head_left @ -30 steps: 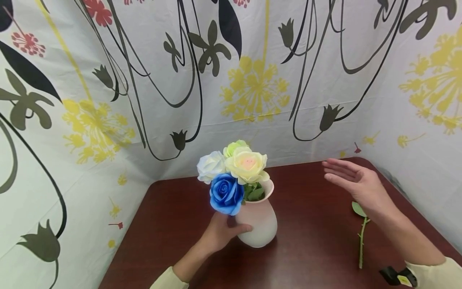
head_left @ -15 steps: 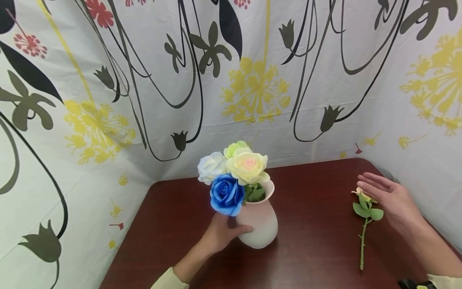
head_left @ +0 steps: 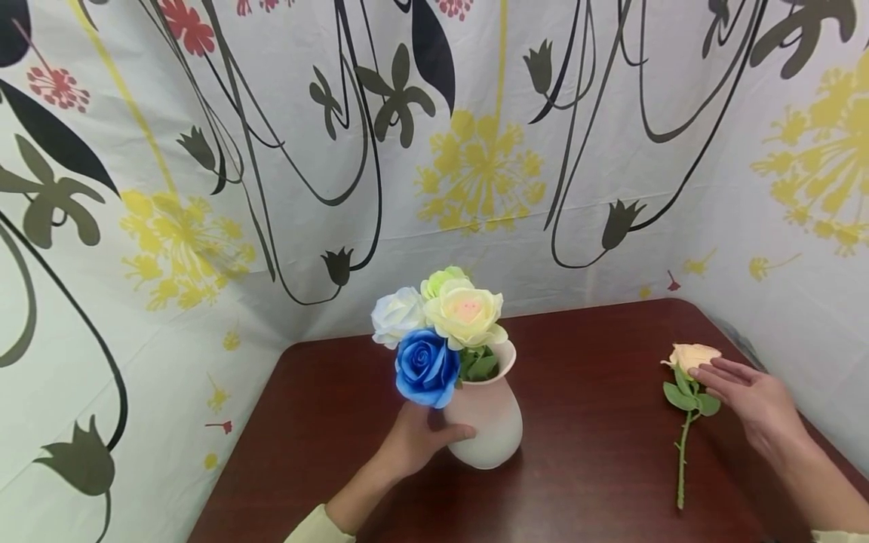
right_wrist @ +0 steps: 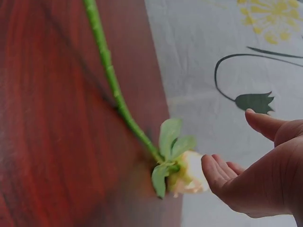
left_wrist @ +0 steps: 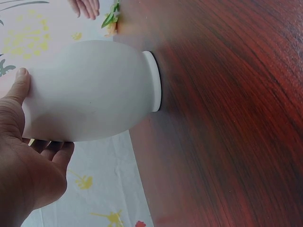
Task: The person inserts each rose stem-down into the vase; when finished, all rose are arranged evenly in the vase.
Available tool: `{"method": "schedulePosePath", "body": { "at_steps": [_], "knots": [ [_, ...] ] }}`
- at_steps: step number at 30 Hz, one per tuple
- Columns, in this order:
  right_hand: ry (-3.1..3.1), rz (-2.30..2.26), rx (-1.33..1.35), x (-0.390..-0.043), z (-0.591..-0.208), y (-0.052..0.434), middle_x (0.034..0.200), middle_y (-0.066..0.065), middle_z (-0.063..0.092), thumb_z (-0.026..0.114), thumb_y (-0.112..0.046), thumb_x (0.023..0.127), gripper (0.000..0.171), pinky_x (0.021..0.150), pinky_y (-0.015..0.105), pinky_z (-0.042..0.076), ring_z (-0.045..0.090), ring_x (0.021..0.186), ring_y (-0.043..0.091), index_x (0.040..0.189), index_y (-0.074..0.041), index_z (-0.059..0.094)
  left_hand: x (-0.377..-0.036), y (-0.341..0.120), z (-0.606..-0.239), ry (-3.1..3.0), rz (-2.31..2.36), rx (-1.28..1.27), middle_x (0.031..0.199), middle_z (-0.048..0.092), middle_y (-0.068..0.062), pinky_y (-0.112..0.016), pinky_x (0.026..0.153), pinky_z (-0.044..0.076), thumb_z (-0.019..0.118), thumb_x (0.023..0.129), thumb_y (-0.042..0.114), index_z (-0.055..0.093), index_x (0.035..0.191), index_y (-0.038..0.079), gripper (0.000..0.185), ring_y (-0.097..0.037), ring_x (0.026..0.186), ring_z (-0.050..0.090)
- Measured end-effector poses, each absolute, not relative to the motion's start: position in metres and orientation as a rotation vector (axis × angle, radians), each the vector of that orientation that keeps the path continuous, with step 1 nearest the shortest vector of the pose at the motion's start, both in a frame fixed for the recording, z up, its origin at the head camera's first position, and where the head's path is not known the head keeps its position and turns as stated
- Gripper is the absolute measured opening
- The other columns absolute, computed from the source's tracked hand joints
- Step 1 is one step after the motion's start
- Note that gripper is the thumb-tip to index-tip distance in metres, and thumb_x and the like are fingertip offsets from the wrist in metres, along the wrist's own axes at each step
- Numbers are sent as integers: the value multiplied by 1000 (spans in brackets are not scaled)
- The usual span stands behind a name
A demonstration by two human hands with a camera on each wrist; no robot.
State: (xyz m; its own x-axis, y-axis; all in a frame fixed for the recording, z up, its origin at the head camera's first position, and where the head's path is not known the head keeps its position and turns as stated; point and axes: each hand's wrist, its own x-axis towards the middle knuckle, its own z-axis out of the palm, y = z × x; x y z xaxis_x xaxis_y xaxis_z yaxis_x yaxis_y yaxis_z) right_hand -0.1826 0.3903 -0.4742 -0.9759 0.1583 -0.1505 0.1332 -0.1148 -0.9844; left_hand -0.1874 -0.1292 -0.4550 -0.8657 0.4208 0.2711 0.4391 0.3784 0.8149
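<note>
A pale pink vase (head_left: 490,426) stands on the dark red table (head_left: 597,362), holding a blue rose (head_left: 426,366), a white rose (head_left: 396,314), a cream rose (head_left: 467,312) and a green rose (head_left: 441,277). My left hand (head_left: 422,439) grips the vase low on its left side. In the left wrist view its thumb and fingers (left_wrist: 21,90) wrap the vase (left_wrist: 94,90). A peach rose (head_left: 692,354) with a green stem (head_left: 681,460) lies at the table's right. My right hand (head_left: 750,396) hovers open there. Its fingertips (right_wrist: 213,172) are right beside the bloom (right_wrist: 191,177); contact is unclear.
Cloth printed with flowers (head_left: 475,173) walls the table at the back, left and right, close behind the peach rose. Bare tabletop (head_left: 591,452) stretches between the vase and the lying stem.
My right hand has dropped from mid-air and moved right, down to the peach rose, whose bloom now shows. The left hand and the vase have stayed put.
</note>
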Motion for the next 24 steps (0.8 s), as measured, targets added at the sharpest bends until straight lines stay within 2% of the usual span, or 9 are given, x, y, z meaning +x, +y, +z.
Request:
{"method": "schedulePosePath", "body": {
  "at_steps": [1, 3, 6, 8, 10, 13, 15, 20, 24],
  "knots": [
    [-2142, 2260, -373, -183, -476, 392, 91, -23, 74, 73, -24, 104, 67, 73, 13, 56, 69, 84, -11, 155, 2, 39, -187, -129, -456, -2594, -1544, -806, 161, 42, 13, -51, 120, 40, 89, 88, 35, 31, 160, 38, 93, -16, 149, 40],
    [-2266, 2164, -427, -183, -477, 394, 91, -27, 71, 70, -31, 105, 89, 93, 24, 58, 66, 84, -14, 162, 13, 18, -187, -130, -457, -2596, -1548, -802, 160, 42, 13, -51, 120, 40, 89, 88, 36, 32, 160, 38, 92, -16, 148, 41],
    [-2433, 2004, -488, -184, -479, 396, 90, -31, 67, 65, -42, 106, 96, 116, 45, 42, 62, 83, -17, 162, 15, 12, -187, -130, -458, -2587, -1555, -810, 160, 42, 14, -51, 120, 40, 89, 88, 36, 32, 160, 38, 92, -15, 148, 41],
    [-2486, 1959, -519, -184, -479, 398, 90, -30, 68, 64, -45, 106, 97, 120, 60, 25, 61, 83, -18, 162, 14, 13, -188, -130, -459, -2580, -1558, -817, 160, 42, 15, -51, 120, 40, 89, 88, 35, 32, 160, 39, 92, -15, 148, 40],
    [-2526, 1925, -535, -184, -480, 400, 90, -28, 69, 64, -47, 106, 98, 119, 64, 26, 61, 82, -16, 162, 15, 13, -189, -130, -459, -2576, -1560, -821, 160, 42, 16, -51, 120, 40, 89, 88, 35, 32, 160, 40, 92, -14, 148, 40],
    [-2601, 1872, -572, -184, -483, 403, 91, -24, 72, 66, -51, 104, 102, 110, 58, 44, 62, 80, -12, 162, 15, 15, -190, -129, -459, -2574, -1564, -819, 160, 42, 15, -51, 119, 41, 90, 87, 33, 32, 160, 39, 93, -15, 148, 40],
    [-2643, 1838, -590, -185, -486, 405, 92, -20, 74, 67, -52, 103, 103, 95, 40, 55, 64, 79, -9, 161, 16, 16, -190, -129, -458, -2571, -1568, -818, 160, 42, 15, -51, 119, 41, 90, 87, 32, 32, 160, 38, 93, -15, 148, 40],
    [-2652, 1791, -615, -188, -495, 408, 97, -14, 73, 70, -47, 102, 101, 67, 19, 54, 65, 78, -5, 158, 20, 20, -179, -126, -439, -2586, -1579, -807, 160, 44, 7, -51, 119, 41, 90, 88, 23, 34, 160, 27, 91, -19, 148, 41],
    [-2631, 1759, -594, -188, -499, 406, 99, -10, 71, 72, -40, 102, 96, 69, 22, 58, 63, 76, -9, 154, 24, 23, -181, -125, -442, -2602, -1576, -784, 161, 44, 3, -52, 119, 40, 90, 87, 18, 33, 161, 22, 94, -21, 149, 41]
  ]
}}
